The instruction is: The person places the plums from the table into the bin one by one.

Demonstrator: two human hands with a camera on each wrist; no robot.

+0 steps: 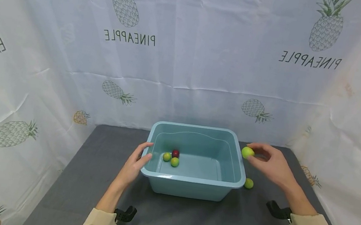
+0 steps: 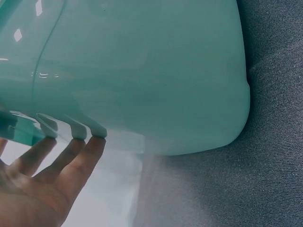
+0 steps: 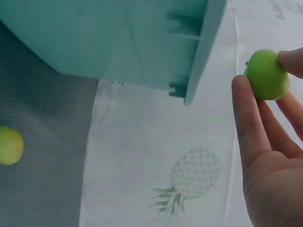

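Observation:
A light teal plastic basin (image 1: 191, 190) stands on the dark grey cloth. My left hand (image 1: 132, 166) holds its left rim, with thumb and index finger at the top edge; in the left wrist view several fingertips (image 2: 98, 137) press the outer wall under the rim. My right hand (image 1: 273, 163) pinches a small round green fruit (image 1: 248, 152) with a short stem between thumb and fingers, raised just beyond the basin's right rim. Inside, toward the left, lie two green fruits (image 1: 174, 162) and one dark red fruit (image 1: 175, 153).
Another green fruit (image 1: 248, 183) lies on the grey cloth (image 1: 88, 191) beside the basin's front right corner, below my right hand. White curtains (image 1: 203, 66) printed with pineapples hang close behind the basin and along both sides. Black straps (image 1: 126, 214) circle both wrists.

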